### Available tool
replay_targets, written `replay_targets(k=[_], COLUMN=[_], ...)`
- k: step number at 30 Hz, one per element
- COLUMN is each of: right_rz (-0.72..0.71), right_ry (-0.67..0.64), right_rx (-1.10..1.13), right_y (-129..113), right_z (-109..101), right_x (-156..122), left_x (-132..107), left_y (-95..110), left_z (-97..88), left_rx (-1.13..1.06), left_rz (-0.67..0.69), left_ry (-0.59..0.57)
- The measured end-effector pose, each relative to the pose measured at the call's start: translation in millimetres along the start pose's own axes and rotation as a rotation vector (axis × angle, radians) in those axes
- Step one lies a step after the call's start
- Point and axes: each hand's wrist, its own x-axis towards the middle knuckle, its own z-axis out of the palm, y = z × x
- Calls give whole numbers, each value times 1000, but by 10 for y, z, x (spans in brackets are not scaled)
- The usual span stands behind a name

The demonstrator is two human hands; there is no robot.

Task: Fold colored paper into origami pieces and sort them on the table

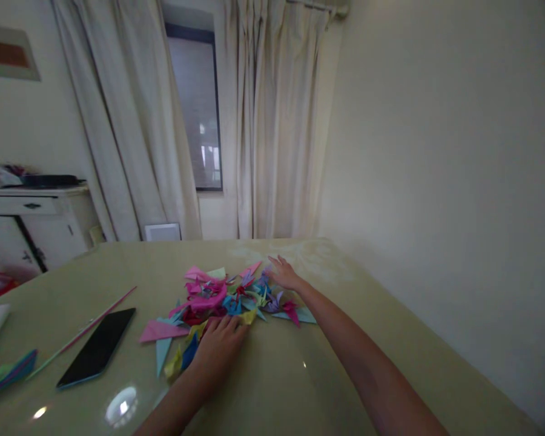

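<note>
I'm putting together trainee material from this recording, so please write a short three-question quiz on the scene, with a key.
1. Multiple choice: Which lies right beside the phone? A) window; B) thin stick; C) curtain.
2. True or false: The right hand reaches farther across the table than the left hand.
3. Fill in: As pictured, the pile of folded paper lies to the ____ of the phone.

Key: 1. B; 2. True; 3. right

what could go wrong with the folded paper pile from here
The left hand, at the near edge of the paper pile, might crease its thin folds if it presses down. The right hand, at the far right edge, could scatter it by sweeping outward.
</note>
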Motion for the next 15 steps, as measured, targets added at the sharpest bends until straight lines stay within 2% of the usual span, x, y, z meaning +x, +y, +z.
replay_targets(k=[4,6,8,11,15], right_rz=[-39,-96,-166,-239,-117], right_ry=[-110,-177,-233,-244,-33], right_rx=[83,133,179,286,321], right_y=[-282,-444,-553,-540,-208], right_z=[396,595,689,535,-23], right_x=[176,130,33,-133,-429], left_x=[-166,-196,-174,-53,191], left_y=[-249,-247,-146,94,292], left_z=[58,5,-88,-191,-110], left_rx=[90,102,71,-26,-135], left_rz=[-124,-143,-106,35,212], left_ry=[79,145,204,256,299])
